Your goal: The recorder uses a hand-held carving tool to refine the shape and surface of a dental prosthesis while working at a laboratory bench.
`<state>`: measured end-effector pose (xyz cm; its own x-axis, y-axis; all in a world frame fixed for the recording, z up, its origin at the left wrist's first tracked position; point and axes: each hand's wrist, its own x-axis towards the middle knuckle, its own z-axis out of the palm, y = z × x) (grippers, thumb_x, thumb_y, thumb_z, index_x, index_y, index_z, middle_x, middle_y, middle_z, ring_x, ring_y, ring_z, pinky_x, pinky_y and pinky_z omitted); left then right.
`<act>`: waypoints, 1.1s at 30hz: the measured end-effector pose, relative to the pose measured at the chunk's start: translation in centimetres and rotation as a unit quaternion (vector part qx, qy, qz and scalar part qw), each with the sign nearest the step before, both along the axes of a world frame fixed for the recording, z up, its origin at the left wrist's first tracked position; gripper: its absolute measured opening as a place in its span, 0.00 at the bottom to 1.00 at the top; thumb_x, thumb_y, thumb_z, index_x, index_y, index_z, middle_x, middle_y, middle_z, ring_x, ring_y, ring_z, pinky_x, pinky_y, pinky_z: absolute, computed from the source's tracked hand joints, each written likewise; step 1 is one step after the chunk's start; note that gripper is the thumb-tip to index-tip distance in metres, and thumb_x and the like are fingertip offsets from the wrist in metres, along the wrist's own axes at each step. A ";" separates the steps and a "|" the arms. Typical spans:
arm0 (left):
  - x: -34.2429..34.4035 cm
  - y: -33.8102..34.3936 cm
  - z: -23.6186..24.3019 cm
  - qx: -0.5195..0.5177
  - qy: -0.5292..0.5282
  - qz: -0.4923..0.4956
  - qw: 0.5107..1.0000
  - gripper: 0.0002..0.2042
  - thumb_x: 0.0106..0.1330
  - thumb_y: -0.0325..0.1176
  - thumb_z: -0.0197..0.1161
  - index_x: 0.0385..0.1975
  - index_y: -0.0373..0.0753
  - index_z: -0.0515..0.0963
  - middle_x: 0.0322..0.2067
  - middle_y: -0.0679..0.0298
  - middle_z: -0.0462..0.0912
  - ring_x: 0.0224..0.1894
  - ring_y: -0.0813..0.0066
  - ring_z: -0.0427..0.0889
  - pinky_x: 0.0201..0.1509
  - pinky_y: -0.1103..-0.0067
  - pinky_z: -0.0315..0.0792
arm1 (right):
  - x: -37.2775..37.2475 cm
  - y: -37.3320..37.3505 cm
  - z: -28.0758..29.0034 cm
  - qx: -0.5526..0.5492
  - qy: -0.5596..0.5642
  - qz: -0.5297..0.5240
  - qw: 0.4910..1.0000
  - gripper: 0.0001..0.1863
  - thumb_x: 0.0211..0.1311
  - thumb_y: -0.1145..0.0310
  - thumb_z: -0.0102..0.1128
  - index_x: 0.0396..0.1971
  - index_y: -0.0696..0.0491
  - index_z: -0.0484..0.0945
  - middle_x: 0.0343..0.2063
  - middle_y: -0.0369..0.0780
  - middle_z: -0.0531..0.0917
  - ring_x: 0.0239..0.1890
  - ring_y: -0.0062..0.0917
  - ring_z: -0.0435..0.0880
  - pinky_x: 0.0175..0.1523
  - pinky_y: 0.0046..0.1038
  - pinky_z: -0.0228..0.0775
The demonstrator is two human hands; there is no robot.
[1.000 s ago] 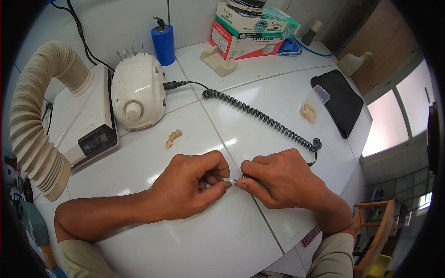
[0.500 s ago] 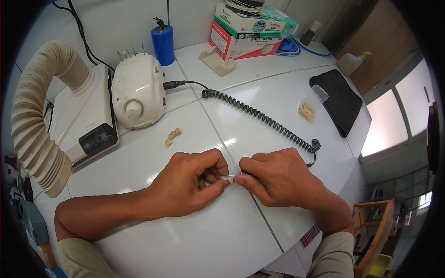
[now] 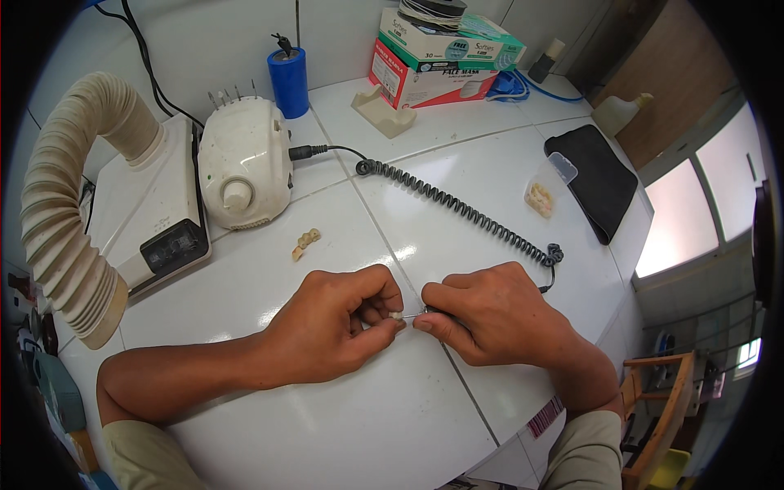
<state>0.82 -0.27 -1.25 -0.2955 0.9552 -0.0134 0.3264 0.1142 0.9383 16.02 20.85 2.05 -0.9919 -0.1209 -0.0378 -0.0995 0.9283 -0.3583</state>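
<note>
Between the thumb and fingers of my left hand is a small whitish dental crown, mostly covered by the fingertips. My right hand is closed around a rotary handpiece, of which only the dark front end shows. Its thin metal bur points left and reaches the crown; whether it touches cannot be made out. Both hands are low over the white tiled table. Beyond my left hand lie yellowish dental pieces.
A coiled black cord runs from the white drill control box toward my right hand. At left stands a dust collector with a ribbed hose. A clear box, black pouch, blue cylinder and mask boxes sit farther back.
The crown shows slightly more between my left fingertips, and the handpiece's dark front end is a little more visible. Both hands have otherwise stayed almost in place.
</note>
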 end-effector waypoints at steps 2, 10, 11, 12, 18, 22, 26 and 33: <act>0.0 0.0 -0.1 0.000 -0.002 -0.002 1.000 0.07 0.71 0.24 0.71 0.43 0.32 0.80 0.34 0.65 0.90 0.35 0.85 0.89 0.35 0.85 0.81 | 0.0 -0.2 0.1 0.003 -0.003 -0.009 1.000 0.21 0.82 0.49 0.59 0.32 0.50 0.82 0.19 0.39 0.83 0.20 0.41 0.84 0.27 0.42 0.69; -0.1 0.0 0.0 -0.002 -0.007 -0.006 1.000 0.07 0.72 0.24 0.71 0.42 0.32 0.79 0.34 0.63 0.90 0.35 0.84 0.89 0.35 0.84 0.81 | 0.0 -0.2 0.1 0.002 -0.014 -0.021 1.000 0.21 0.82 0.49 0.60 0.32 0.50 0.82 0.19 0.40 0.83 0.21 0.42 0.84 0.28 0.43 0.70; -0.1 0.0 0.1 -0.004 -0.002 -0.007 1.000 0.07 0.72 0.24 0.71 0.42 0.32 0.79 0.34 0.63 0.90 0.36 0.84 0.89 0.35 0.85 0.81 | 0.0 -0.1 0.1 -0.001 -0.015 -0.018 1.000 0.21 0.82 0.49 0.60 0.32 0.50 0.82 0.19 0.40 0.83 0.21 0.42 0.84 0.28 0.43 0.70; -0.1 0.0 0.2 -0.004 -0.002 -0.007 1.000 0.07 0.72 0.24 0.71 0.42 0.32 0.79 0.34 0.63 0.90 0.36 0.84 0.89 0.35 0.85 0.81 | -0.1 -0.1 0.1 -0.004 -0.016 -0.016 1.000 0.21 0.82 0.49 0.60 0.32 0.50 0.82 0.19 0.40 0.83 0.21 0.41 0.84 0.28 0.43 0.69; -0.1 0.0 0.3 -0.006 -0.016 -0.007 1.000 0.06 0.72 0.23 0.69 0.42 0.32 0.78 0.34 0.62 0.90 0.37 0.81 0.90 0.37 0.83 0.83 | -0.1 -0.1 0.0 0.003 -0.017 -0.021 1.000 0.21 0.82 0.49 0.59 0.33 0.50 0.82 0.19 0.40 0.83 0.20 0.41 0.83 0.28 0.42 0.69; -0.1 0.0 0.2 -0.018 -0.019 -0.011 1.000 0.06 0.73 0.23 0.69 0.42 0.31 0.78 0.35 0.61 0.91 0.37 0.81 0.91 0.37 0.83 0.83 | -0.1 -0.1 0.1 -0.003 -0.008 -0.005 1.000 0.21 0.82 0.49 0.60 0.32 0.50 0.82 0.18 0.40 0.82 0.20 0.41 0.83 0.27 0.42 0.69; -0.1 0.0 0.4 -0.023 -0.014 -0.016 1.000 0.06 0.73 0.23 0.69 0.42 0.31 0.78 0.36 0.61 0.92 0.38 0.80 0.91 0.37 0.83 0.82 | 0.0 -0.1 0.1 0.002 -0.014 -0.013 1.000 0.21 0.82 0.49 0.60 0.33 0.50 0.82 0.18 0.40 0.82 0.20 0.40 0.83 0.27 0.42 0.69; 0.0 0.0 0.2 -0.007 -0.014 -0.007 1.000 0.06 0.72 0.23 0.70 0.43 0.32 0.79 0.34 0.63 0.90 0.37 0.83 0.90 0.36 0.84 0.81 | -0.1 0.0 0.3 -0.001 -0.020 -0.009 1.000 0.21 0.82 0.49 0.60 0.32 0.50 0.82 0.19 0.40 0.83 0.21 0.40 0.84 0.28 0.43 0.69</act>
